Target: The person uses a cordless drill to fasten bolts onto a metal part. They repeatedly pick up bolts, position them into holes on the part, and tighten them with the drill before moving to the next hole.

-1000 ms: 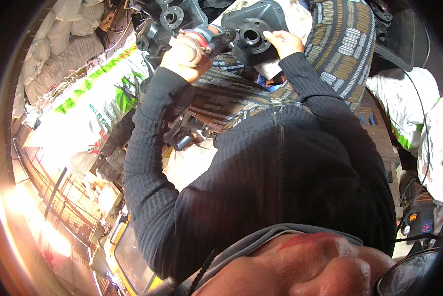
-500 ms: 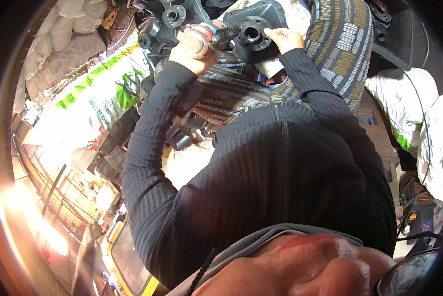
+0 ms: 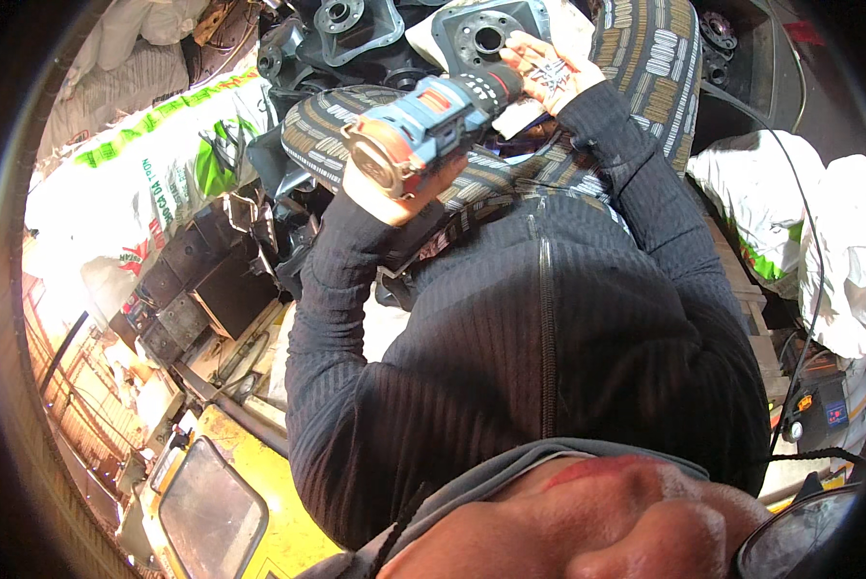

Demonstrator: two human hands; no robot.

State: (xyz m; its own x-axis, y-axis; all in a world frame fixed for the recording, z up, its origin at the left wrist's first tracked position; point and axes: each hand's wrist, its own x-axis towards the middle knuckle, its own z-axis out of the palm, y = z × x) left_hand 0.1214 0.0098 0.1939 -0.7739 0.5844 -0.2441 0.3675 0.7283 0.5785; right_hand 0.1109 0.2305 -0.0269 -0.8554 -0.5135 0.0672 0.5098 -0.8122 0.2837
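My left hand [image 3: 404, 196] is wrapped round a blue and orange cordless drill [image 3: 423, 121]. Its dark chuck points right, towards my other hand. Palm up, my right hand [image 3: 570, 87] cups several small silver screws [image 3: 547, 77], fingers partly spread and curled. Just beyond those fingers lies a black housing [image 3: 452, 41] with a round flange, a central bore and a ring of holes. The drill's tip is apart from the flange. My fingers hide part of the flange's right side.
More black flanged housings [image 3: 346, 43] are heaped at the far left. Beside my patterned trouser leg [image 3: 645, 72] stands a dark bin [image 3: 742, 77] of similar parts. White sacks [image 3: 177, 179] lie at left and right. A yellow machine [image 3: 279, 492] is at lower left; a cable [image 3: 808, 193] hangs at right.
The drill has drawn back from the flange and tilted. My right hand has left the flange's edge and turned palm up, showing screws. The view has shifted a little.
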